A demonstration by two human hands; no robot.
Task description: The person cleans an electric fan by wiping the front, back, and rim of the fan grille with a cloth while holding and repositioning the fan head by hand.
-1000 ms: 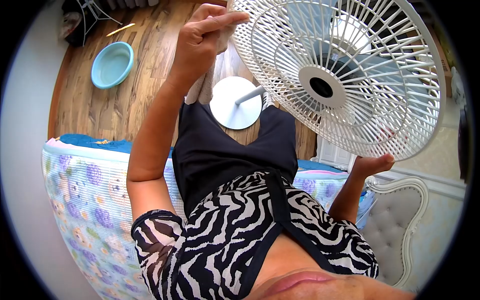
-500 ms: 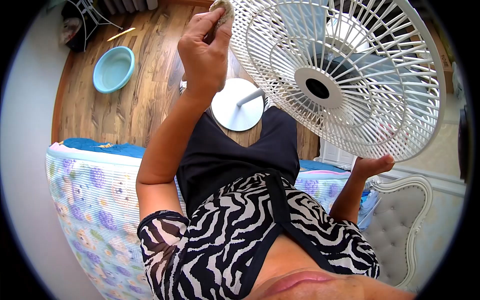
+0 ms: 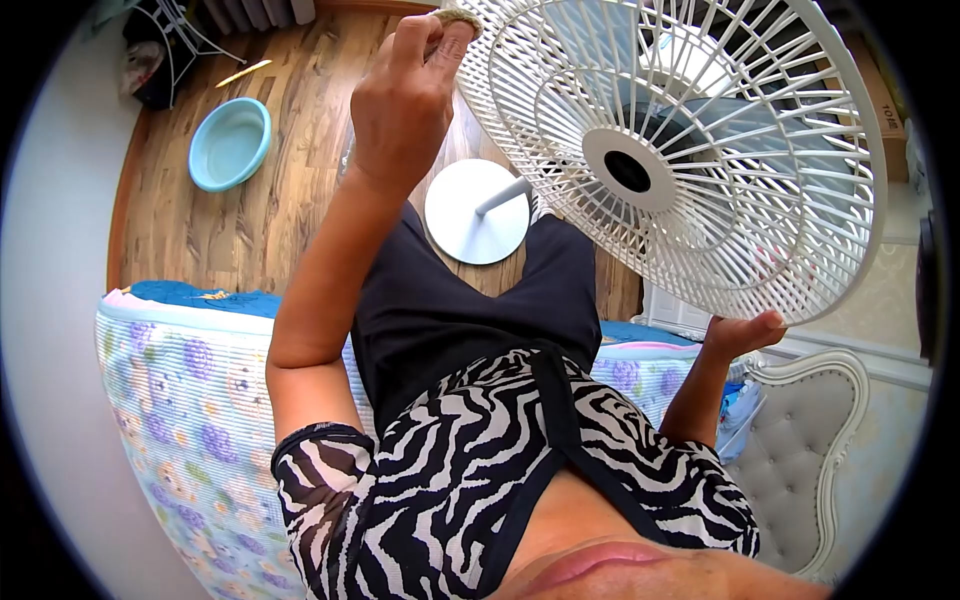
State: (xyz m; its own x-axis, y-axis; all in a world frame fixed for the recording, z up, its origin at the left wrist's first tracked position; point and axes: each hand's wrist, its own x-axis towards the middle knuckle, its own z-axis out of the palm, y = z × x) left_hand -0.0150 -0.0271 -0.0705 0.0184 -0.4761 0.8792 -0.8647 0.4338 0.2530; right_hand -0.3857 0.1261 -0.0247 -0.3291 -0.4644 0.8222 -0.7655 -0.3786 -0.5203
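Observation:
My left hand (image 3: 400,105) is closed on a small beige cloth (image 3: 460,20), its fingers bent at the upper left rim of a white fan (image 3: 628,172). The cloth is mostly hidden by the fingers. My right hand (image 3: 745,333) holds the lower right edge of the fan's round guard, thumb at the rim and the other fingers hidden. Through the white guard, pale blue blades show. The fan's round white base (image 3: 477,225) and grey pole stand on the floor between my legs.
A light blue basin (image 3: 230,145) sits on the wooden floor (image 3: 290,190) at the upper left, near a thin yellowish strip (image 3: 243,73). The bed with its floral cover (image 3: 200,420) is beneath me. A tufted headboard (image 3: 800,440) stands right, a cardboard box (image 3: 882,110) upper right.
My left hand has shifted slightly left, and the cloth in it now shows as a narrower edge. The fan head has moved slightly left. My right hand stays at the rim.

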